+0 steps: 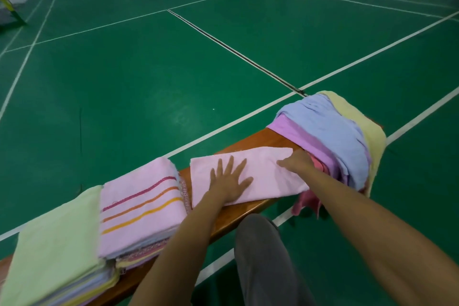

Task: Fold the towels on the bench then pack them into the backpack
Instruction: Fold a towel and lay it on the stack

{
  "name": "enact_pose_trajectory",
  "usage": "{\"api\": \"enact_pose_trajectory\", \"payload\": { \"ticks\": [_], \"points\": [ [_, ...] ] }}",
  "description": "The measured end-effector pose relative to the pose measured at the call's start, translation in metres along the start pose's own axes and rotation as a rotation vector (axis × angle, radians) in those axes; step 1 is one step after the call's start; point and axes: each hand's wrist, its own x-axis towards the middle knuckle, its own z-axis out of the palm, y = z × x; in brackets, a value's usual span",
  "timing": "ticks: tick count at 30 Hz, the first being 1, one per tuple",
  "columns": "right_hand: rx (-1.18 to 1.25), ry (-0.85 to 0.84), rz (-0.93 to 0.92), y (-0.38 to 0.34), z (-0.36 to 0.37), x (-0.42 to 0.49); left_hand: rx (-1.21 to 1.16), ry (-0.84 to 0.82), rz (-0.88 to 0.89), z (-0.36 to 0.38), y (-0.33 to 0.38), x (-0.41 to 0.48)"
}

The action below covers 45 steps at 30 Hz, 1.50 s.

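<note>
Pink towel (248, 174) flat on bench (248, 208) | left hand (229, 181) spread, pressing | right hand (296, 163) grip unclear

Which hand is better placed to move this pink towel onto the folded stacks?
Probably left. The left hand lies flat on the pink towel, nearest the striped stack; the right hand rests at the far end by the unfolded pile.
</note>
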Motion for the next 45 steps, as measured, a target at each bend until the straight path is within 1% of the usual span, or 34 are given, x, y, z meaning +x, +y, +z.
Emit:
{"api": "enact_pose_trajectory", "payload": {
  "ticks": [2,4,7,10,14,15,16,17,18,19,20,21,22,24,26,28,29,30,32,33,34,37,39,40,42,45],
  "points": [
    [0.095,-0.077,0.049,0.0,-0.001,0.0,0.012,-0.048,0.017,0.018,0.011,-0.001],
    [0.167,-0.092,0.038,-0.002,0.0,0.001,0.041,-0.028,0.015,0.03,0.018,-0.002],
    [0.119,-0.003,-0.104,-0.009,-0.005,0.004,0.034,0.008,0.017,0.033,0.026,0.002],
    [0.101,0.059,-0.163,-0.029,-0.019,-0.003,0.016,0.028,0.023,0.034,0.036,0.01],
    [0.132,0.055,-0.248,-0.052,-0.024,-0.018,-0.06,0.021,-0.002,0.027,0.064,0.022],
    [0.118,0.049,-0.256,-0.055,-0.021,-0.021,-0.129,0.0,0.039,0.019,0.07,0.025],
    [0.105,0.049,-0.257,-0.058,-0.018,-0.024,-0.313,-0.067,0.188,0.01,0.074,0.03],
    [0.113,0.051,-0.254,-0.061,-0.014,-0.027,-0.574,-0.142,0.377,0.002,0.079,0.033],
    [0.147,0.043,-0.259,-0.065,-0.01,-0.03,-0.885,-0.109,0.433,0.002,0.08,0.031],
    [0.181,0.034,-0.277,-0.068,-0.004,-0.031,-1.147,-0.001,0.184,-0.004,0.079,0.025],
    [0.21,0.021,-0.298,-0.073,0.001,-0.033,-1.304,0.147,-0.107,-0.01,0.076,0.018],
    [0.222,0.009,-0.31,-0.078,0.007,-0.035,-1.342,0.281,-0.304,-0.012,0.07,0.013],
    [0.226,0.004,-0.316,-0.085,0.012,-0.04,-1.402,0.323,-0.413,-0.014,0.062,0.012],
    [0.245,-0.034,-0.312,-0.099,0.026,-0.049,-1.531,0.237,-0.444,-0.017,0.043,0.011],
    [0.331,-0.112,-0.244,-0.112,0.042,-0.058,-1.556,0.216,-0.423,-0.028,0.029,0.004],
    [0.438,-0.172,-0.105,-0.122,0.054,-0.066,-1.573,0.257,-0.446,-0.026,0.012,0.005],
    [0.454,-0.168,-0.05,-0.124,0.059,-0.068,-1.501,0.278,-0.488,-0.023,0.005,0.003],
    [0.434,-0.145,-0.031,-0.125,0.061,-0.069,-1.342,0.297,-0.515,-0.021,0.0,0.001],
    [0.294,-0.054,-0.047,-0.121,0.064,-0.068,-0.941,0.314,-0.564,-0.016,-0.008,-0.003],
    [0.207,-0.001,-0.063,-0.116,0.064,-0.068,-0.827,0.319,-0.573,-0.015,-0.009,-0.004],
    [0.124,0.045,-0.082,-0.11,0.062,-0.068,-0.767,0.329,-0.582,-0.015,-0.01,-0.008],
    [-0.037,0.142,-0.116,-0.092,0.06,-0.068,-0.704,0.347,-0.644,-0.016,-0.01,-0.013],
    [-0.079,0.133,-0.06,-0.083,0.063,-0.065,-0.631,0.351,-0.673,-0.013,-0.01,-0.011],
    [-0.063,0.105,-0.011,-0.081,0.064,-0.062,-0.625,0.348,-0.689,-0.014,-0.01,-0.011],
    [0.07,0.015,0.076,-0.08,0.065,-0.056,-0.7,0.314,-0.7,-0.018,-0.009,-0.011],
    [0.291,-0.187,0.166,-0.081,0.057,-0.053,-0.802,0.201,-0.649,-0.028,-0.008,-0.012]
  ]
}}
